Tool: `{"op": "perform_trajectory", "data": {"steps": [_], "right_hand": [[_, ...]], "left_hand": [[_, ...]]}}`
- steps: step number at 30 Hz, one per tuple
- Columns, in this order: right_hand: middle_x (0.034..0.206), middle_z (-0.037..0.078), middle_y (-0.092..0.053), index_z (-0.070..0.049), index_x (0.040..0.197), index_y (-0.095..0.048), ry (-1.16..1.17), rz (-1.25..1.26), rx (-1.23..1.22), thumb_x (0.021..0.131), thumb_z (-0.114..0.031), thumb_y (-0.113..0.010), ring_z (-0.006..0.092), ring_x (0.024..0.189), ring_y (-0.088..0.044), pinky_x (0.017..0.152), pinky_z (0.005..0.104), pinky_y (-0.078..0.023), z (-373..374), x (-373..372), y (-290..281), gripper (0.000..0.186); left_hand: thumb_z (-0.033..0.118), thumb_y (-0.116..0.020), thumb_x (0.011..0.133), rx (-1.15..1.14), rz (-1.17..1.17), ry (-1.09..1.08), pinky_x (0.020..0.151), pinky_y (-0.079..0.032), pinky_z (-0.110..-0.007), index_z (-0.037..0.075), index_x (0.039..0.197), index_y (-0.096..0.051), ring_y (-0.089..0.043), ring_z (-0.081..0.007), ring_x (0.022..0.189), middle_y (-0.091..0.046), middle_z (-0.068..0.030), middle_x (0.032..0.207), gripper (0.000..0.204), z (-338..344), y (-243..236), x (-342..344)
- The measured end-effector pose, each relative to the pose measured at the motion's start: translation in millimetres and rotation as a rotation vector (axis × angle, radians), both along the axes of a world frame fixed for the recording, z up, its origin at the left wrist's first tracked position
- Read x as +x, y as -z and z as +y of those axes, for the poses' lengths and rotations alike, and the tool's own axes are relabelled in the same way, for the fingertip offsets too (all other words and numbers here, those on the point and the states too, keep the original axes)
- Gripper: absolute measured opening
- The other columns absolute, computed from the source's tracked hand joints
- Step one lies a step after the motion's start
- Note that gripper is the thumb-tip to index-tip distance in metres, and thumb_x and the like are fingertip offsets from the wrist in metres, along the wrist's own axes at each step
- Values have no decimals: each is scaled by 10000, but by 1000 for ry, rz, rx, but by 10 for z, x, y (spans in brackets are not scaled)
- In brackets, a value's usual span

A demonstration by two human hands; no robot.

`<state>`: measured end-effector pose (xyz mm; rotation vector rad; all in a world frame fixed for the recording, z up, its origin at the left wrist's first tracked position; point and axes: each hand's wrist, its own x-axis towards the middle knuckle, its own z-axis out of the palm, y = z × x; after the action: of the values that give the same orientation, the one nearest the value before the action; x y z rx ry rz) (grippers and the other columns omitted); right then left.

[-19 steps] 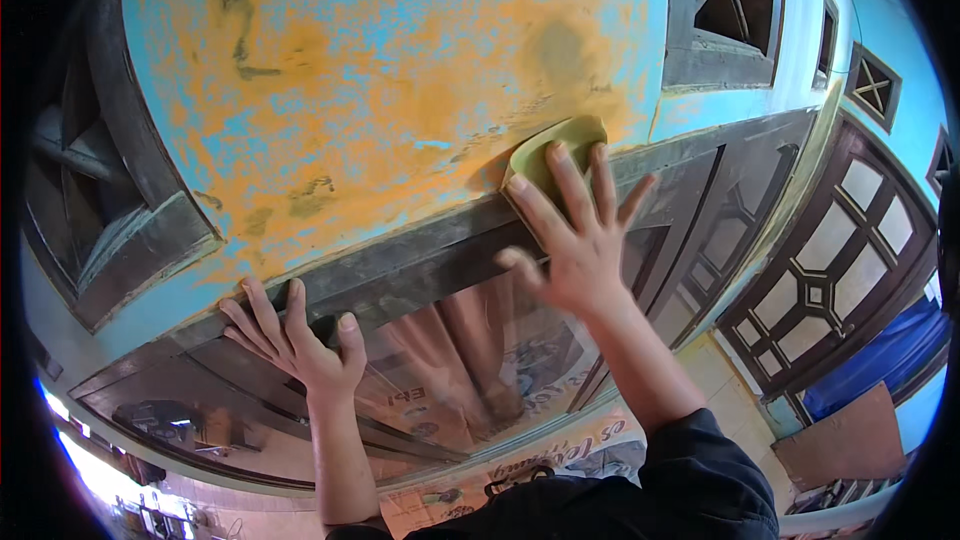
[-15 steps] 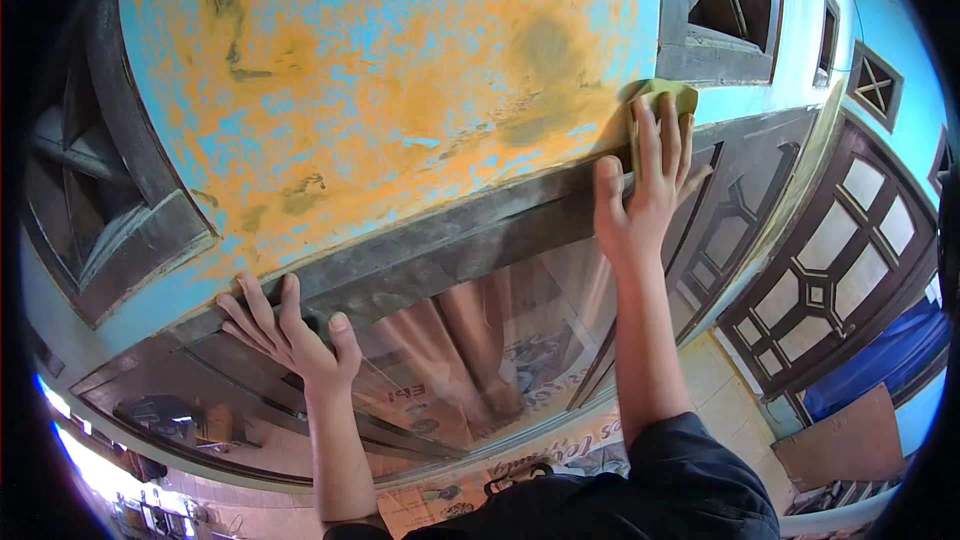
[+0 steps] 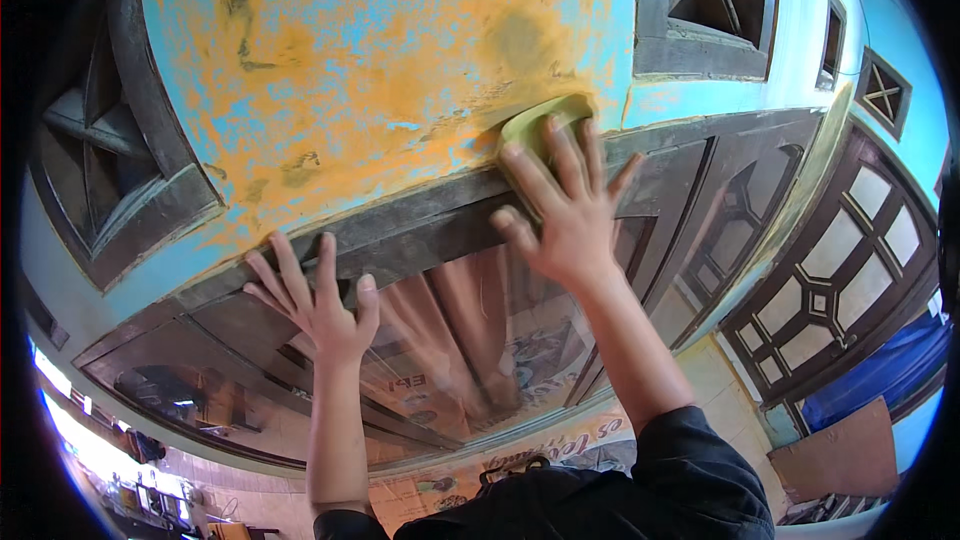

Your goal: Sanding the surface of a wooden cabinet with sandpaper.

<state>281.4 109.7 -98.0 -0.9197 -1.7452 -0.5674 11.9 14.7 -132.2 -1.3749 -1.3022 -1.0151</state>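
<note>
In front of me rises a wall panel (image 3: pixel 370 50) with patchy orange and light blue paint and dark smudges. My right hand (image 3: pixel 575 225) presses a yellow-green sheet of sandpaper (image 3: pixel 521 127) against the panel's lower edge, just above the dark wooden frame (image 3: pixel 420 225). The fingers lie over the sheet, which bends along the wall; the thumb is at its lower left. My left hand (image 3: pixel 328 315) rests on the same frame further left, fingers spread and nothing in them.
Dark wooden vent openings flank the panel, one at left (image 3: pixel 100 160) and one at right (image 3: pixel 715 0). Glass panes (image 3: pixel 450 330) sit below the frame. At far right are a dark door (image 3: pixel 825 270), a blue cloth (image 3: pixel 875 370) and a brown board (image 3: pixel 840 450).
My right hand has slid left along the panel's lower edge with the sandpaper, away from the right vent opening. My left hand has shifted slightly right and up in the picture.
</note>
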Motion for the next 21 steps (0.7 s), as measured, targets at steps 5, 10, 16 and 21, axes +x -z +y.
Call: {"op": "perform_trajectory", "data": {"steps": [5,10,16,21], "right_hand": [[1546,77,-288,-314,1415,-454,1,442,-22,863,-526,-582,356,1456,-150,1056,718,79,146,158,-111,606],[1551,98,-276,-274,1408,-473,-27,50,-5,892,-487,-549,358,1456,-146,1059,711,46,24,149,-32,564],[1551,64,-285,-326,1415,-457,-81,-5,-76,877,-494,-569,362,1465,-112,1065,701,112,-84,-9,30,575],[1539,88,-306,-311,1388,-503,14,227,-1,914,-460,-529,357,1454,-158,1063,697,95,99,114,-101,497]], "left_hand": [[427,-540,871,-28,24,-1,1096,78,-651,130,1235,-629,-77,-477,1441,-289,-193,1533,478,25,-54,149],[407,-558,861,-24,45,8,1087,151,-633,166,1237,-630,-97,-462,1444,-351,-153,1510,452,50,-85,207],[408,-529,884,9,107,43,1115,95,-617,163,1228,-635,-168,-440,1437,-388,-138,1490,436,63,-349,240],[428,-499,903,82,148,43,1153,-22,-567,169,1247,-623,-256,-407,1417,-427,-137,1466,447,111,-614,218]]}}
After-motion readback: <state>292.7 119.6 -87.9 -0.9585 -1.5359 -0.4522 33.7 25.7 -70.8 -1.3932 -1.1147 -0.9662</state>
